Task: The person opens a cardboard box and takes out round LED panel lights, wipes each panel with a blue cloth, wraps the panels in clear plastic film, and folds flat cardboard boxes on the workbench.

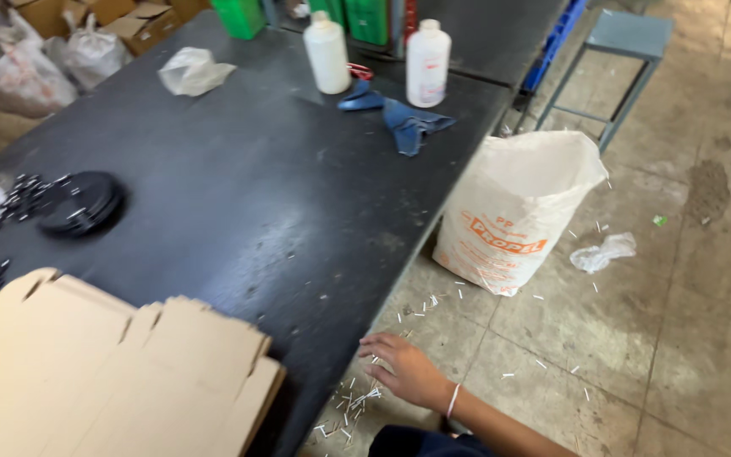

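**Hand down among the scattered sticks on the floor**

One hand (406, 370) reaches down to the concrete floor (687, 338) beside the dark worktable (239, 195), palm down and fingers loosely spread, fingertips resting on or just above a litter of small white sticks (357, 402). It pinches nothing that can be seen. A pale band circles the wrist. Which hand it is cannot be told for sure; it looks like the right. The other hand is out of view.

More sticks lie strewn toward a white woven sack (513, 211) standing open near the table's edge. On the table sit flattened cardboard boxes (103, 372), a black round tray (86, 203) with small dark parts, two white bottles (378, 57) and a blue cloth (403, 118). A grey metal stool (615, 51) stands further back.
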Demonstrator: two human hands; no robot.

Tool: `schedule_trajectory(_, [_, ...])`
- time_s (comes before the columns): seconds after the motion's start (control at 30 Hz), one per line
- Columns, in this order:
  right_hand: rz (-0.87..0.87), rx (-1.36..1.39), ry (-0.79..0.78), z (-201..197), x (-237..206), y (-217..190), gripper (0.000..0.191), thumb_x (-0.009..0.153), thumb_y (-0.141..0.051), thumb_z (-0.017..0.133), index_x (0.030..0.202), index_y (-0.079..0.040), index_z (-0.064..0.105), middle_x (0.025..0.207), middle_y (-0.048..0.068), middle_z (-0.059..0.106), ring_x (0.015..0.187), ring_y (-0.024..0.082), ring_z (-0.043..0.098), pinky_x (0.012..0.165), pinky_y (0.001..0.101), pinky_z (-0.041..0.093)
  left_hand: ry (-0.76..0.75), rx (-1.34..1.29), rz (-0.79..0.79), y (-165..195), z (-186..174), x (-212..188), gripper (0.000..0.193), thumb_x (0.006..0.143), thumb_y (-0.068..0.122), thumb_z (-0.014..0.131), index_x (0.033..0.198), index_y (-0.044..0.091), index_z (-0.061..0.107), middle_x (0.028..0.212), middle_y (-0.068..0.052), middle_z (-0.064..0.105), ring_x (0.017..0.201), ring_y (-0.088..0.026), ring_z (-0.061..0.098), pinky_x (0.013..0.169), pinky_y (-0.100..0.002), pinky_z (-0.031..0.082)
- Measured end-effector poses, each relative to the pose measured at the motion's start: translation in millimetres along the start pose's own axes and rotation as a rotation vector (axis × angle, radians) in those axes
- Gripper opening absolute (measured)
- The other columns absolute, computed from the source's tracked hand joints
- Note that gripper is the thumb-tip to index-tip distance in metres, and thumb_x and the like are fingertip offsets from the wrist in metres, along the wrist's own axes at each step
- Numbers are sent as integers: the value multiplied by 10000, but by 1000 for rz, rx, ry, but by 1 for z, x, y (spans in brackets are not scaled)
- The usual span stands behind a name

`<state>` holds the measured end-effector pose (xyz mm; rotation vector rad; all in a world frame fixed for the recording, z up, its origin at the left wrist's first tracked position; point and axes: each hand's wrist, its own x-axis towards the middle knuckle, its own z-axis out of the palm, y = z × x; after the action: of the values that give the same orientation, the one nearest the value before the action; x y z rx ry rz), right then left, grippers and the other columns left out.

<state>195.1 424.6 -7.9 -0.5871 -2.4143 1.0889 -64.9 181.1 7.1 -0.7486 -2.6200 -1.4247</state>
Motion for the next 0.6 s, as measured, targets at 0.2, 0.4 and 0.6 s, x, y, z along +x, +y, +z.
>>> schedule_trajectory(0.2, [124, -96, -250, -96, -42, 94, 261, 949, -254, 638, 1162, -108, 672, 1147, 98, 677, 1110, 316, 636, 956, 432, 501, -147, -278, 155, 119, 114, -21, 147, 920, -9, 672, 1059, 9, 714, 1204, -162, 670, 996, -224, 713, 819, -309, 603])
schedule_trajectory(0.4, [292, -124, -365, -152, -78, 175, 278, 906, -255, 674, 1139, -104, 684, 1131, 102, 693, 1095, 325, 635, 956, 429, 498, -319, -173, 285, 238, 172, -14, 140, 948, 77, 672, 1070, 43, 731, 1084, -106, 749, 941, -173, 738, 803, -285, 586])
schedule_trajectory(0.6, [434, -70, -310, -172, -50, 213, 316, 870, -250, 700, 1155, -113, 703, 1152, 100, 720, 1097, 329, 649, 957, 421, 512, -460, -105, 304, 299, 249, 42, 138, 958, 116, 673, 1065, 55, 735, 993, -85, 761, 867, -175, 744, 772, -300, 574])
